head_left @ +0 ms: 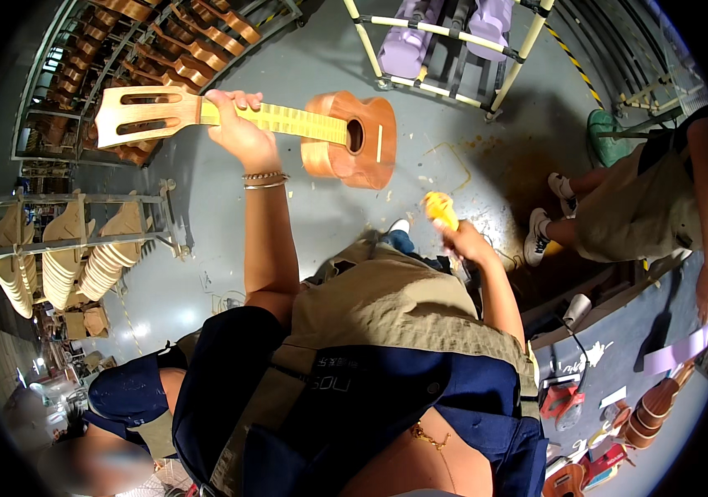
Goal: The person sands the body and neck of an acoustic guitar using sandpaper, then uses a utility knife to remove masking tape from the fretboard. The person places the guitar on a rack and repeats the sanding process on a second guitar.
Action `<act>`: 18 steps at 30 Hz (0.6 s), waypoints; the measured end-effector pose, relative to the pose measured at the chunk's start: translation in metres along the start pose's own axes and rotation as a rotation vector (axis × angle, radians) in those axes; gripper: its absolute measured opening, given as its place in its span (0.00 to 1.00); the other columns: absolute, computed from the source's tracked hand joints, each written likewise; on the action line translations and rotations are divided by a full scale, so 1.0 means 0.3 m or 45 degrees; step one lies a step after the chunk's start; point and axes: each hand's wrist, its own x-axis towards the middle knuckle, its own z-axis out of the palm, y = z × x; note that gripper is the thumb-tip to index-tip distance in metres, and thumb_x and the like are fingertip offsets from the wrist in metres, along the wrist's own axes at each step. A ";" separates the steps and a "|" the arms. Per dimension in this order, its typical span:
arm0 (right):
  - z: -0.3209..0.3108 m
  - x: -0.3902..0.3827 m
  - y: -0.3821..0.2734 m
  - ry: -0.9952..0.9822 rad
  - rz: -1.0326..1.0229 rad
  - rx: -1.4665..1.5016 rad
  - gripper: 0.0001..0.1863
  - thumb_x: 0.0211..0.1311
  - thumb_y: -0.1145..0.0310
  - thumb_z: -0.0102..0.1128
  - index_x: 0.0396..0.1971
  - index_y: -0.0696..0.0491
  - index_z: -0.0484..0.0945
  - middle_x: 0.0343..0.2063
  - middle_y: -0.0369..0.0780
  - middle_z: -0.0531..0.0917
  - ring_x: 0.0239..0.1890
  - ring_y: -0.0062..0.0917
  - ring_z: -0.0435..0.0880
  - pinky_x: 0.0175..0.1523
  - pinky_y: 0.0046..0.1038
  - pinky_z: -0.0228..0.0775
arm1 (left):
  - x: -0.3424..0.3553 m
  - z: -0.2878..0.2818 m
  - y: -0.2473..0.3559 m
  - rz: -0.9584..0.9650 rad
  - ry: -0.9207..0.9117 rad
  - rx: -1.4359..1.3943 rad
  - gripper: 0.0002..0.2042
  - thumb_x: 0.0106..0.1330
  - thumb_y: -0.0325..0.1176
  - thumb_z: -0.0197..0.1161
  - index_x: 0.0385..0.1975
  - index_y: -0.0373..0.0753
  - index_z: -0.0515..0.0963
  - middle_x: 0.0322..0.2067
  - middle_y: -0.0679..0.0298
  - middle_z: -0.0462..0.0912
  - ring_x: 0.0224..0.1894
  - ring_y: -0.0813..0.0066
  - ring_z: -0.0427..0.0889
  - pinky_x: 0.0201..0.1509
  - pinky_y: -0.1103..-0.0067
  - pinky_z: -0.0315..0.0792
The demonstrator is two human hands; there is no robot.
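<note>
My left hand (242,131) is closed round the neck of a small wooden ukulele (329,157) near its headstock, holding it off the floor with the body to the right. Yellow tape (304,123) covers its fretboard. The slotted headstock (151,116) is pale bare wood, and no strings show. Lower and to the right, my right hand (470,243) grips a yellow-orange bundle (441,209), apart from the ukulele. Its exact kind is not clear; the fingers cover its lower end.
Racks of ukulele bodies (192,50) stand far left, above a rack of pale wooden necks (64,248). A tube-frame cart (437,29) holds purple pieces. On the right, a person (631,195) stands beside a bench (598,364) bearing ukuleles. Another person (126,398) is at lower left.
</note>
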 end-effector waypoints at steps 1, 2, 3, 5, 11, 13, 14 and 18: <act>-0.005 0.039 0.009 0.251 0.116 -0.245 0.28 0.59 0.42 0.53 0.19 0.57 0.73 0.11 0.36 0.73 0.07 0.14 0.63 0.13 0.18 0.53 | 0.005 -0.002 0.003 0.021 0.001 0.012 0.17 0.67 0.44 0.54 0.23 0.39 0.62 0.17 0.69 0.63 0.18 0.78 0.65 0.34 0.72 0.69; -0.018 0.033 0.033 -0.026 0.062 -0.041 0.29 0.58 0.42 0.53 0.19 0.57 0.73 0.11 0.36 0.73 0.07 0.15 0.64 0.13 0.18 0.54 | 0.002 0.003 0.004 0.031 -0.011 -0.005 0.17 0.67 0.44 0.54 0.22 0.40 0.62 0.17 0.69 0.63 0.19 0.78 0.64 0.35 0.72 0.69; -0.021 -0.031 -0.042 -0.323 -0.001 0.158 0.29 0.58 0.42 0.54 0.19 0.57 0.74 0.10 0.35 0.73 0.07 0.15 0.64 0.13 0.18 0.56 | 0.004 -0.005 0.016 0.058 -0.017 -0.008 0.17 0.67 0.44 0.54 0.22 0.40 0.62 0.17 0.69 0.63 0.19 0.78 0.64 0.35 0.72 0.69; -0.004 -0.094 -0.098 -0.590 -0.018 0.329 0.29 0.57 0.41 0.54 0.18 0.57 0.74 0.09 0.34 0.73 0.06 0.16 0.65 0.12 0.19 0.57 | 0.000 -0.033 0.047 0.087 -0.010 0.008 0.17 0.67 0.44 0.54 0.23 0.40 0.62 0.17 0.69 0.63 0.18 0.78 0.65 0.35 0.72 0.69; -0.007 -0.144 -0.166 -0.386 -0.190 0.104 0.25 0.60 0.46 0.54 0.19 0.56 0.74 0.11 0.34 0.73 0.09 0.14 0.65 0.16 0.19 0.57 | 0.095 -0.035 0.070 0.141 -0.337 -0.058 0.16 0.63 0.42 0.60 0.31 0.36 0.65 0.15 0.62 0.70 0.14 0.70 0.72 0.28 0.67 0.76; -0.016 -0.249 -0.309 -0.604 -0.373 0.289 0.21 0.62 0.52 0.55 0.21 0.55 0.73 0.14 0.33 0.75 0.09 0.11 0.64 0.15 0.17 0.55 | 0.105 0.035 0.139 0.403 -0.356 0.014 0.15 0.62 0.34 0.60 0.39 0.35 0.61 0.15 0.61 0.71 0.14 0.73 0.73 0.24 0.71 0.76; -0.032 -0.258 -0.298 -0.630 -0.461 0.447 0.19 0.63 0.54 0.54 0.21 0.56 0.73 0.14 0.34 0.75 0.09 0.11 0.63 0.14 0.17 0.54 | 0.114 0.060 0.154 0.526 -0.272 0.083 0.15 0.62 0.31 0.59 0.41 0.35 0.60 0.16 0.62 0.71 0.14 0.75 0.72 0.22 0.73 0.75; -0.140 -0.095 -0.056 0.011 0.056 0.063 0.28 0.58 0.47 0.58 0.12 0.57 0.72 0.10 0.37 0.72 0.08 0.17 0.64 0.16 0.22 0.56 | 0.246 0.071 0.113 0.417 -0.078 0.013 0.10 0.61 0.25 0.57 0.39 0.37 0.64 0.24 0.66 0.70 0.17 0.82 0.67 0.21 0.83 0.67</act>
